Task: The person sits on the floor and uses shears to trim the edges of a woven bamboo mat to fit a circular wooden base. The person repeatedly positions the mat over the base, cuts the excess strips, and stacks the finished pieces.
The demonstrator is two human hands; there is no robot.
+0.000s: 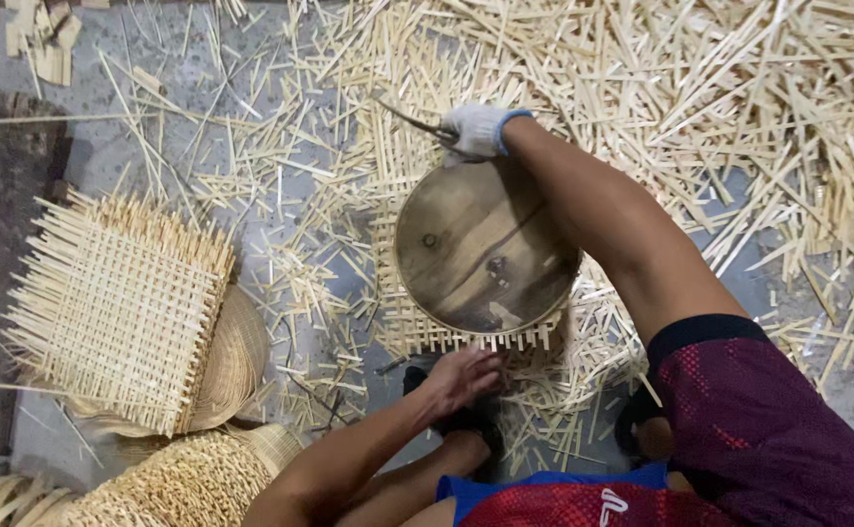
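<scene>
— Concrete floor (124,146), strewn with cut bamboo strips (700,88). What's in hand?

— Trimming, I judge. The gloved right hand (476,130) is closed around a thin blade (412,122) at the far rim of the round wooden disc (486,249). The bare left hand (464,376), fingers loosely together, presses the woven mat (417,327) at the near rim.

— Next?

— Probably a steady grip; mat ends poke out beneath the disc. Finished mats (120,303) lie well left.

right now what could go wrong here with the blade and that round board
The gloved right hand holds a thin blade at the far rim of the round wooden board; a slip could cut the woven bamboo mat beneath. The bare left hand presses the near edge among protruding strip ends, so splinters are likely. If that hand lets up, the board may shift off the mat.
</scene>
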